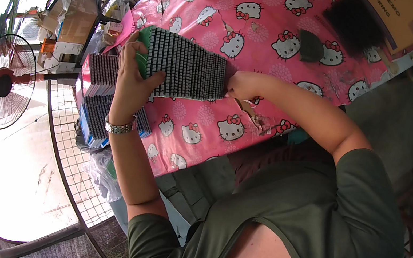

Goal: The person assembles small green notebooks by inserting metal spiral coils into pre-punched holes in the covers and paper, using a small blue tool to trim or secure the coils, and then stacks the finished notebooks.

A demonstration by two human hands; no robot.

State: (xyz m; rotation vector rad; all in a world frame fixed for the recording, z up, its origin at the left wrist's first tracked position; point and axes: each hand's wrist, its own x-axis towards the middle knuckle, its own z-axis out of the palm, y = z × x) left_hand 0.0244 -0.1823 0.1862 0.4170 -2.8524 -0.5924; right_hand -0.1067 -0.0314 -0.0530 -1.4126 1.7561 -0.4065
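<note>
A long row of spiral-bound notebooks [189, 68] stands on the pink tablecloth, black wire bindings facing up and a green cover at its left end. My left hand [137, 72] wraps that green end, thumb over the bindings and fingers curled around the cover. At the right end of the row, my right hand [243, 84] is closed against the last notebooks. Its fingertips are partly hidden. A metal-banded watch [120, 126] circles my left wrist.
More spiral notebooks [101, 74] are stacked at the table's left edge. Cardboard boxes [396, 21] and a black bristly bundle [354, 24] lie at the far right, near a dark green piece [311, 47]. A fan [4, 82] stands at left. The tablecloth [202, 120] has torn patches.
</note>
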